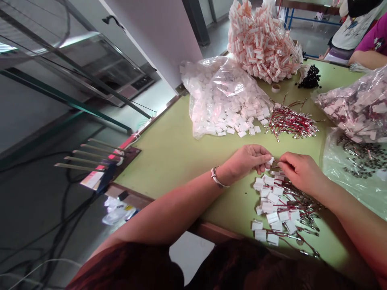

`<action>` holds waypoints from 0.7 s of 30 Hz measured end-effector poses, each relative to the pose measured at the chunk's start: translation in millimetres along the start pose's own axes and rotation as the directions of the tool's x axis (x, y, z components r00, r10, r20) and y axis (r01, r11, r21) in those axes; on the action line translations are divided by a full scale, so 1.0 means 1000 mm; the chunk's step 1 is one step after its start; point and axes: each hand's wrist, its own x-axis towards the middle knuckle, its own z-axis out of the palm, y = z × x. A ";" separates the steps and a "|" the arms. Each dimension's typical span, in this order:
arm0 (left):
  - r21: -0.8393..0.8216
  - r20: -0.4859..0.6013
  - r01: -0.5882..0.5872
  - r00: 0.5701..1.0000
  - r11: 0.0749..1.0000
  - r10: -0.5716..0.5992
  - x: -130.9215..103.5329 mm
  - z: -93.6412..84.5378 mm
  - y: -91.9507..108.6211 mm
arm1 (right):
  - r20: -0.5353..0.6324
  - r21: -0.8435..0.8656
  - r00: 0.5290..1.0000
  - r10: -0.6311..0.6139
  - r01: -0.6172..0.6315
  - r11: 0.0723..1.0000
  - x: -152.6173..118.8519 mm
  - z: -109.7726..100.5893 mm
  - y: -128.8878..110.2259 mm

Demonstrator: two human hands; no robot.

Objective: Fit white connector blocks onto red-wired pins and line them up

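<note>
My left hand [252, 159] pinches a small white plastic connector housing [270, 160] between thumb and forefinger. Just to its right, my right hand [298, 169] is closed, thumb against forefinger, on the end of a thin wire that points toward the housing. Whether the wire is inside the housing cannot be made out. Below both hands lies a pile of white housings with dark red wires [273, 197] attached, their metal-tipped ends toward the right. Beyond my hands sits a heap of loose red wires with metal terminals [293, 123].
A clear bag of white housings [223, 96] spills onto the green table [169, 149]. Behind it stands a large heap of white-and-orange connectors [263, 44], near a tape roll [275, 88] and black-tipped wires [311, 76]. More bags [356, 104] lie right. Another person's arm [369, 59] shows far right.
</note>
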 end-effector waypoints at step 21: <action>0.955 -0.289 0.206 0.815 0.215 0.503 0.023 -0.063 0.010 | 0.251 0.118 0.968 -0.018 -0.013 0.993 -0.005 -0.031 -0.003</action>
